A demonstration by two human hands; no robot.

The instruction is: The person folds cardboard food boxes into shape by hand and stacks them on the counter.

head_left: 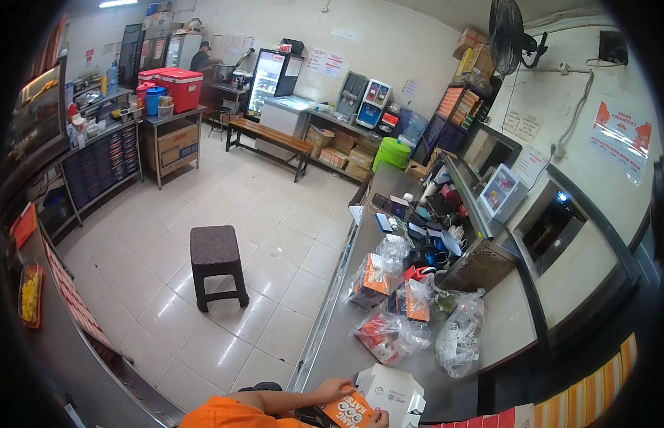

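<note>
At the lower edge, an orange takeout carton (pixel 346 412) with dark sides and white lettering is between my hands. A white inner flap (pixel 392 391) of cardboard stands opened out beyond it. My left hand (pixel 335 390), reaching in from an orange sleeve, has its fingers closed on the carton's far left edge. My right hand (pixel 378 419) shows only in part, its fingers bent on the carton's right side. Past the flap, on the steel counter (pixel 339 328), sit several plastic-bagged orange boxes, among them a red-and-orange bagged box (pixel 380 339) and an upright bagged box (pixel 371 282).
A crumpled clear plastic bag (pixel 460 335) lies right of the boxes. Phones and devices (pixel 417 235) crowd the counter farther back. A dark stool (pixel 216 253) stands on the tiled floor, with a wooden bench (pixel 269 135) behind. Another person (pixel 201 58) is at the far back.
</note>
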